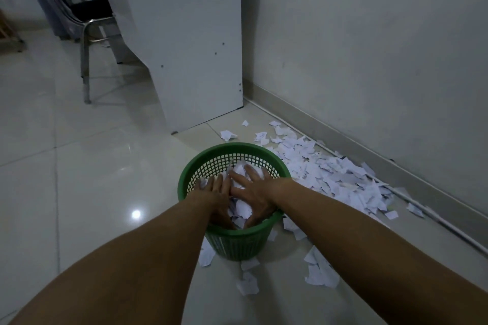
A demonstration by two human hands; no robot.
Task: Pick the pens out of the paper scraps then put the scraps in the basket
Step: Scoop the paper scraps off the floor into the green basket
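Both of your hands are down inside the green basket [235, 243], the left hand [215, 192] and the right hand [254, 192] side by side with fingers straight and spread apart, palms laid on the heap of paper scraps [239, 208] that fills it; they press on the paper and grip nothing. What the coming move turns on is where the remaining paper lies: the big pile of scraps [340, 179] is on the floor to the right of the basket and a little farther off, stretched in a long band along the foot of the wall [369, 47], running from far-left to near-right. Your right hand is the nearer one to it. A few loose pieces [248, 283] lie near you in front of the basket, and a couple more sit beyond it toward the white cabinet panel [190, 47]. No pen shows anywhere; whether one is buried in the pile cannot be told. The basket is round plastic with an open lattice wall and a solid rim. The scraps are thin, torn, ragged-edged white sheets, likely light and springy under a push. The floor [79, 166] is glossy pale tile, so paper should slide easily on it. A metal-legged chair [87, 42] stands far left.
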